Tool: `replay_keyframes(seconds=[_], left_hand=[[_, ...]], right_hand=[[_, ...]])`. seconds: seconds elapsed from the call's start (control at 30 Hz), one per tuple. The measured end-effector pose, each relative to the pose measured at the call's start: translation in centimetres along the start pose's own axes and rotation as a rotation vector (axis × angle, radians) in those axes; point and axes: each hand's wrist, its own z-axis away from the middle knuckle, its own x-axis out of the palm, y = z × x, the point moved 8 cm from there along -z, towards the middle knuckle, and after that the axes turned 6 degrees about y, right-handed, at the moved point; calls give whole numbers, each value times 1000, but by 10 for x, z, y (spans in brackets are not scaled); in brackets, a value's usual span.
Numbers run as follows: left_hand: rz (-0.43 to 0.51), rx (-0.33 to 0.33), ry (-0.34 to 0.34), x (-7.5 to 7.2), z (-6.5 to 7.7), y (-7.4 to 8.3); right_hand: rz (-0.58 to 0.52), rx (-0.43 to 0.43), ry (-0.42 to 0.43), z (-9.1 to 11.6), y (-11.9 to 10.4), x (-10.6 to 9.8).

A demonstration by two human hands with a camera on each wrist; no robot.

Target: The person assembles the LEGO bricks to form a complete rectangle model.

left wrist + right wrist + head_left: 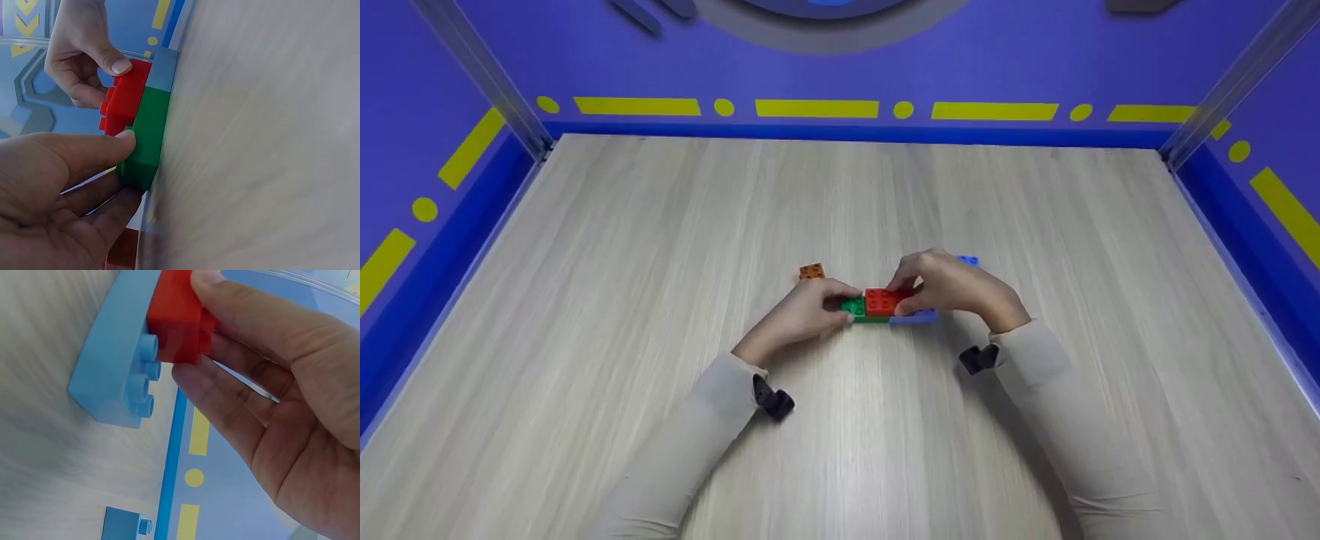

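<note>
A red toy brick (883, 301) sits across the tops of a green brick (149, 121) and a light blue brick (109, 354), which lie end to end on the table. My left hand (808, 309) pinches the free end of the green brick between thumb and fingers. With thumb and fingertips, my right hand (952, 283) grips the red brick at its right end. In the right wrist view several studs of the light blue brick show bare beyond the red one.
An orange brick (811, 271) stands just behind my left hand. Another blue brick (968, 261) lies behind my right hand, partly hidden by it. The wood-grain table (840, 202) is bounded by blue panels with yellow marks at the back and sides.
</note>
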Motion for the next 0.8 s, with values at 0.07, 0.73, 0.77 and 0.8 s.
replay_keyframes(seconds=[0.07,0.73,0.77,0.8], left_hand=[[-7,13,-9,-1,0,2],[-62,188,58,-25,5,17],[-72,201,71,-27,5,17],[-84,214,86,-29,6,17]], right_hand=[[1,8,3,0,0,0],[-11,91,6,0,8,2],[-10,93,7,0,8,2],[-9,96,7,0,8,2]])
